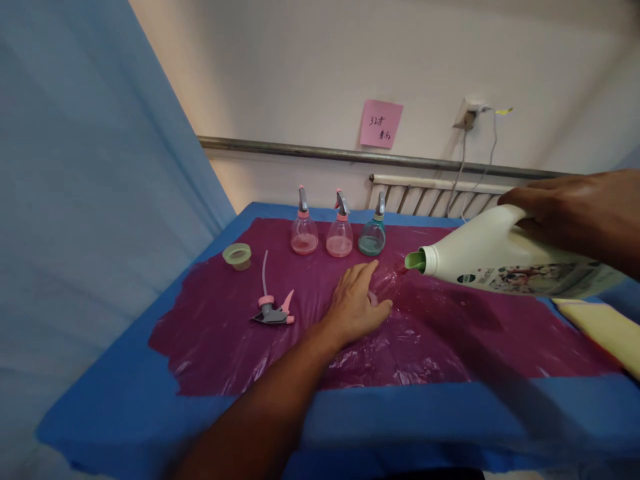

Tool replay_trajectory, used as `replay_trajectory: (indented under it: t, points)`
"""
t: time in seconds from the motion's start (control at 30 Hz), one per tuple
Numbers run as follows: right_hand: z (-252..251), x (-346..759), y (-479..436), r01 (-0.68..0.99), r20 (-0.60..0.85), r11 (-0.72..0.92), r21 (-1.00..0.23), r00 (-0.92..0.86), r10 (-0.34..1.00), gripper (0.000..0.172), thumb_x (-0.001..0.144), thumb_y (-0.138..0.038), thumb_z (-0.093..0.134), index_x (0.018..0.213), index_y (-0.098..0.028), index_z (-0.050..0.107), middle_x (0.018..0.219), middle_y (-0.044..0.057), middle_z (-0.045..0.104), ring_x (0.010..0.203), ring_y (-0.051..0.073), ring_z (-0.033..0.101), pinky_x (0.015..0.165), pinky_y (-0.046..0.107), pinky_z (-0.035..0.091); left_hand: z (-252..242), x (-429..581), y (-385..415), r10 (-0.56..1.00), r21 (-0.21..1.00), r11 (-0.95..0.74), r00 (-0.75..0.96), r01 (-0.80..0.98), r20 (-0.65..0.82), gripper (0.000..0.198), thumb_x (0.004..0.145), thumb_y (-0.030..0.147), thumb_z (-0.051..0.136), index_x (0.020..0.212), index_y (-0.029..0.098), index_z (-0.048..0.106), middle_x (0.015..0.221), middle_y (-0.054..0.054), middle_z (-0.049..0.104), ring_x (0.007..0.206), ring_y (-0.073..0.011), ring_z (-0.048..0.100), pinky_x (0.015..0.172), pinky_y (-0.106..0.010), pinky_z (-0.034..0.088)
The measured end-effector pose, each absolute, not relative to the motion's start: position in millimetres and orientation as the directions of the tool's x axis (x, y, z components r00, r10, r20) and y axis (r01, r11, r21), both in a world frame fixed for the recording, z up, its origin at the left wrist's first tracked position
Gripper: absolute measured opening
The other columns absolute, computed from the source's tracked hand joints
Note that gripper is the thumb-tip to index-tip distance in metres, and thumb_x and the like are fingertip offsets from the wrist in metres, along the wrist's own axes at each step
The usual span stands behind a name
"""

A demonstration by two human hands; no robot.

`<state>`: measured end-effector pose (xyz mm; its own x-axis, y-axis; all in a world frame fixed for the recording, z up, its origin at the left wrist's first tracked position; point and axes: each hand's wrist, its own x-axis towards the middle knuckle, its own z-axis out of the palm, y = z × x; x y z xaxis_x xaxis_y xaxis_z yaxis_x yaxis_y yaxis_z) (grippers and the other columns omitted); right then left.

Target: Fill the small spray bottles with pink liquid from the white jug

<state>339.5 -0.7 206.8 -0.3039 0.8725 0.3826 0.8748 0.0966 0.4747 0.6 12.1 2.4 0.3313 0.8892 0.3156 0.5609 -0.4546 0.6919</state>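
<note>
In my right hand [565,207] is a large pale detergent jug [480,253], tipped over to the left. Its green pouring spout [415,261] points at a clear bottle [387,281], which lies tilted under my left hand [356,300]. Thumb and fingers of that hand curve around the bottle and hide part of it. Whether liquid is flowing is hard to make out. To the left, a grey and pink spray trigger head [271,312] with its tube rests on the dark red plastic sheet [215,333]. Beyond it sits a small pale green cup [237,256].
Behind my left hand stand two spray bottles with pink liquid [305,241] [339,243] and one with teal liquid [372,241]. A yellow folded item [600,327] lies at the right. A metal rail [300,151] and socket cables [465,160] run along the wall.
</note>
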Motion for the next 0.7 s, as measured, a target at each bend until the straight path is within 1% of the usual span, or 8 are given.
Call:
replay_trajectory:
  t: [0.1,0.23,0.37,0.43,0.57,0.7]
  points:
    - [209.9,339.7,-1.0,0.851,0.323,0.099,0.515,-0.300,0.898,0.036,0.092,-0.043,0.044,0.106,-0.031,0.076,0.102,0.008,0.083,0.074,0.031,0.073,0.053,0.035,0.028,2.5,0.4,11.8,0.887,0.690,-0.458,0.336,0.561,0.315,0.084,0.089,0.032,0.081,0.168,0.024,0.052,0.165,-0.013,0.062,0.155,-0.0374,0.056,0.134,-0.058,0.046]
    - [212.4,337.8,-1.9,0.839,0.315,0.086,0.538,-0.294,0.902,0.037,0.091,-0.041,0.043,0.105,-0.030,0.075,0.090,0.009,0.080,0.069,0.030,0.069,0.052,0.035,0.027,2.5,0.4,11.3,0.889,0.692,-0.455,0.336,0.561,0.311,0.085,0.090,0.033,0.081,0.168,0.024,0.052,0.166,-0.014,0.061,0.156,-0.0374,0.056,0.135,-0.058,0.045]
    - [212.2,337.1,-1.5,0.850,0.313,0.086,0.520,-0.283,0.907,0.038,0.092,-0.045,0.042,0.106,-0.031,0.074,0.099,0.007,0.082,0.075,0.030,0.072,0.054,0.035,0.030,3.1,1.0,11.0,0.893,0.692,-0.446,0.330,0.567,0.305,0.085,0.090,0.032,0.082,0.168,0.022,0.052,0.166,-0.014,0.061,0.156,-0.0371,0.056,0.135,-0.058,0.045]
    - [211.8,338.1,-0.9,0.848,0.309,0.079,0.524,-0.276,0.910,0.038,0.091,-0.045,0.042,0.107,-0.032,0.074,0.098,0.007,0.082,0.075,0.030,0.072,0.054,0.035,0.030,3.9,1.0,11.0,0.893,0.691,-0.447,0.332,0.568,0.304,0.085,0.089,0.032,0.081,0.168,0.021,0.051,0.166,-0.015,0.061,0.156,-0.0372,0.056,0.135,-0.058,0.045]
    - [211.8,340.6,-0.3,0.838,0.299,0.094,0.537,-0.293,0.908,0.037,0.093,-0.044,0.043,0.108,-0.031,0.074,0.101,0.008,0.082,0.076,0.030,0.072,0.055,0.035,0.029,4.9,0.4,10.6,0.890,0.696,-0.450,0.338,0.559,0.304,0.085,0.089,0.031,0.082,0.168,0.023,0.052,0.166,-0.014,0.061,0.156,-0.0381,0.056,0.135,-0.060,0.045]
    - [213.3,340.4,-1.1,0.835,0.295,0.089,0.543,-0.289,0.910,0.036,0.093,-0.042,0.044,0.108,-0.032,0.075,0.105,0.008,0.083,0.078,0.030,0.073,0.055,0.035,0.029,4.5,0.3,10.6,0.892,0.695,-0.449,0.335,0.562,0.304,0.085,0.089,0.032,0.082,0.168,0.024,0.052,0.166,-0.014,0.061,0.156,-0.0380,0.056,0.135,-0.059,0.045]
